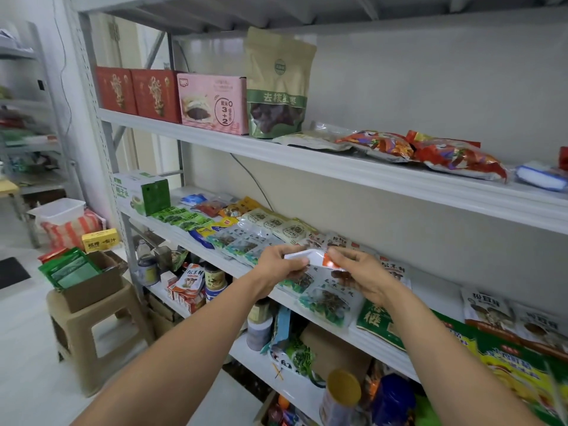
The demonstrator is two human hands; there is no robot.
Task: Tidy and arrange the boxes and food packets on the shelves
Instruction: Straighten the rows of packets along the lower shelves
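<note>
Both my hands hold one small white and orange food packet (310, 257) above the middle shelf (436, 290). My left hand (281, 265) grips its left end and my right hand (359, 273) pinches its right end. Under my hands lie rows of flat packets (261, 232) of dried goods, overlapping along the shelf. On the top shelf (338, 167) stand two red boxes (138, 90), a pink box (212, 103) and an upright brown and green pouch (276, 87), with red snack bags (430, 149) lying to the right.
A green and white carton (141, 192) stands at the middle shelf's left end. Jars, cans and packets crowd the lower shelves (261, 358). To the left, a beige stool (89, 330) carries a cardboard box of green packets, with a yellow box (100, 240) and a striped sack behind.
</note>
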